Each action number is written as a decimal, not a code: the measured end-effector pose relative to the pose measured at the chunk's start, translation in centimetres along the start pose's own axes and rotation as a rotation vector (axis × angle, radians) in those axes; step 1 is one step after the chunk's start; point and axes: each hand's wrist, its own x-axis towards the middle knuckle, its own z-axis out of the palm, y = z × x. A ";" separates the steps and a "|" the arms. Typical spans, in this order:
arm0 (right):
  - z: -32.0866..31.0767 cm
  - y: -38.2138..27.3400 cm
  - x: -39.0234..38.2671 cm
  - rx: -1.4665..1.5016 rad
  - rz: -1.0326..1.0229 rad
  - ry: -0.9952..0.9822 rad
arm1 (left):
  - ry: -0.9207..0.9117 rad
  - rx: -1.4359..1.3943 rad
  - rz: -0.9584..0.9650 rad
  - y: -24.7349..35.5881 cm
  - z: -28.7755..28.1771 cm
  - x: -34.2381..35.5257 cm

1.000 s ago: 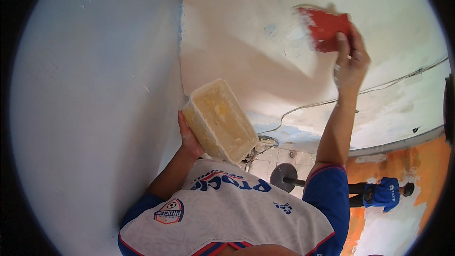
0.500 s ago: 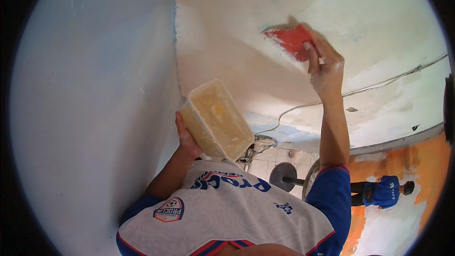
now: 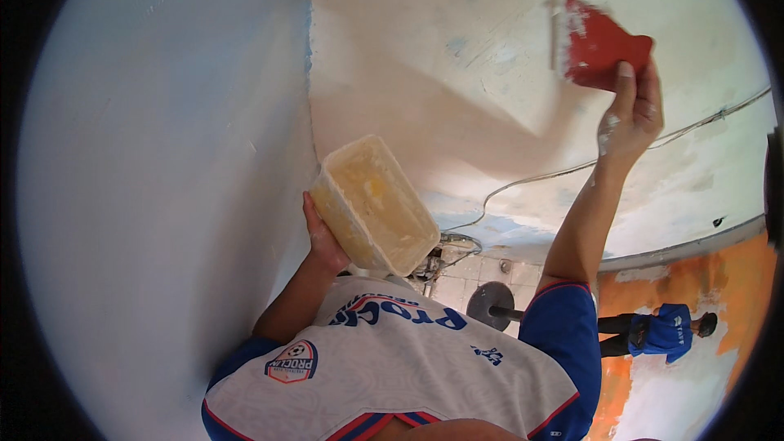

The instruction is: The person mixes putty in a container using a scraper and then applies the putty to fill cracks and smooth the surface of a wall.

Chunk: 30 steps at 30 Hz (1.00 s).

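Up high, my right hand [image 3: 633,118] grips the red scraper [image 3: 600,49] on the wall [image 3: 425,57], while my left hand [image 3: 322,237] holds a tilted tub [image 3: 376,204], so I think putty could spill.

A pale blue wall [image 3: 155,196] meets a patchy white wall [image 3: 457,73] at a corner, blue paint showing through in places; a thin cable [image 3: 531,184] trails across it, an orange wall [image 3: 727,294] stands at right, and tiled floor [image 3: 465,273] lies below in soft daylight

Bright, soft daylight; fisheye-bent, dark-rimmed edges
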 end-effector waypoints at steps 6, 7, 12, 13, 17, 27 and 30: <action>1.1 0.9 -1.5 -0.322 -0.136 -0.264 | 0.089 0.045 -0.016 -0.2 0.3 -0.7; 0.4 0.8 0.2 -0.269 -0.079 -0.105 | 0.111 0.038 0.000 -0.3 0.2 -0.9; 1.0 0.8 -2.0 -0.253 -0.211 -0.351 | 0.020 0.034 -0.012 -0.3 -0.2 -1.4; 2.0 1.5 -3.3 -0.336 -0.352 -0.477 | 0.032 0.029 -0.010 -0.3 -0.2 -1.4; 1.4 -0.6 -0.6 -0.249 0.048 -0.246 | 0.076 0.026 0.022 -0.1 0.2 -2.0; 0.4 2.3 0.0 -0.178 -0.127 -0.068 | 0.050 0.037 0.031 -0.3 -0.1 -2.8; -0.2 0.8 -0.7 -0.043 0.006 -0.055 | 0.032 0.022 0.036 -0.3 -0.3 -3.2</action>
